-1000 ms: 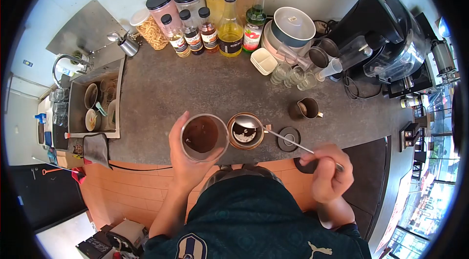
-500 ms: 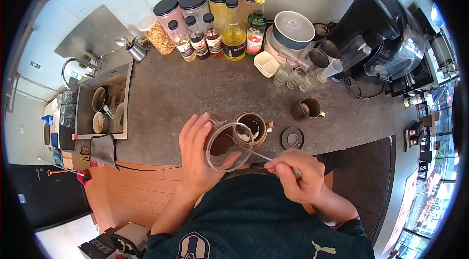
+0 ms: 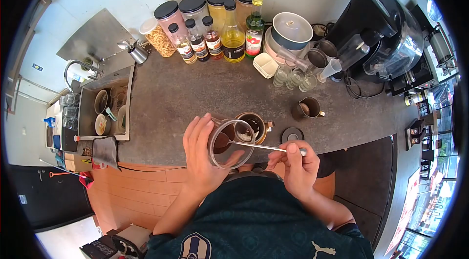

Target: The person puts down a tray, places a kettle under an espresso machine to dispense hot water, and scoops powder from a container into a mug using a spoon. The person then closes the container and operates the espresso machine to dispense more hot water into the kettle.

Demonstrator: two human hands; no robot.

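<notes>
Left fingers point(image 3: 195, 137) clamped on clear container; right fingers point(image 3: 292, 154) clamped on spoon point(image 3: 264, 147); cup point(image 3: 259, 121) stood between, beyond container point(image 3: 218, 154).

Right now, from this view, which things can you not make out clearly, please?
- Spoon, head view: its bowl end is lost in the brown powder.
- Cup, head view: its near left side and some contents are covered by the clear container in the left hand.
- Small black-capped bottles, head view: the fine label print is too small.
- Right hand, head view: its palm is turned away.
</notes>
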